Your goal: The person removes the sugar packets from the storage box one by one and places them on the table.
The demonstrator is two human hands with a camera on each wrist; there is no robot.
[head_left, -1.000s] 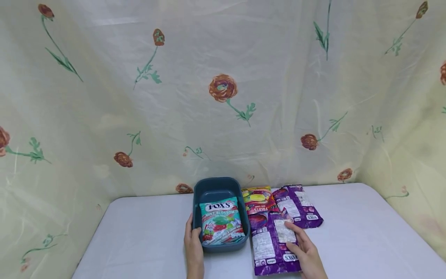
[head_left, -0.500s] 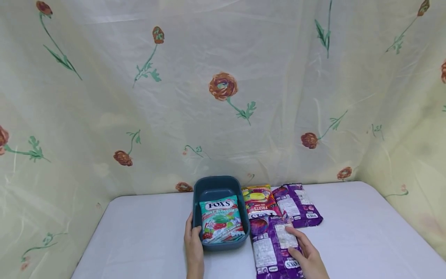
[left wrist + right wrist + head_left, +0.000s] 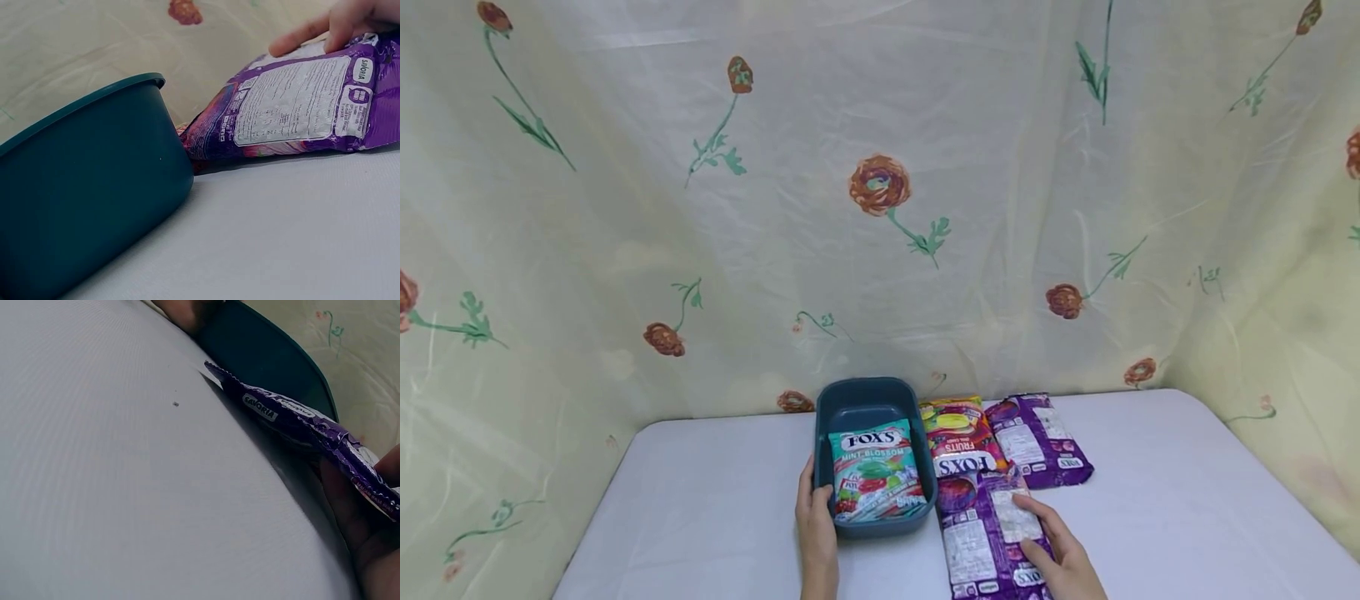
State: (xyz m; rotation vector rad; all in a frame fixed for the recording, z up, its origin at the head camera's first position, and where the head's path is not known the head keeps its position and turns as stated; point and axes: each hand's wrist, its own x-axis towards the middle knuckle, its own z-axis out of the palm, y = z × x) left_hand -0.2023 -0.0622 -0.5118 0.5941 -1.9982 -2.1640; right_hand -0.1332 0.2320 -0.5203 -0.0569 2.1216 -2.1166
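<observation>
On the left, my left hand [image 3: 817,521] holds the near left side of a dark teal plastic bin [image 3: 867,531], its thumb by the rim. Inside the bin lies a green Fox's Mint Blossom candy bag [image 3: 878,475]. My right hand [image 3: 1063,554] grips the right edge of a purple candy bag [image 3: 973,542], back label up. The right wrist view shows this purple bag [image 3: 294,422] lifted off the table at my hand, with fingers beneath it. Its far end lies beside a red and yellow Fox's Fruits candy bag [image 3: 958,437], whose near end shows the Fox's name.
Another purple candy bag [image 3: 1041,442] lies at the back right, against the Fruits bag. A white cloth covers the table [image 3: 715,508]. Floral curtain fabric [image 3: 977,292] hangs behind and at both sides.
My right hand has drawn the purple bag slightly toward me, uncovering more of the Fruits bag. My left hand and the bin have stayed in place.
</observation>
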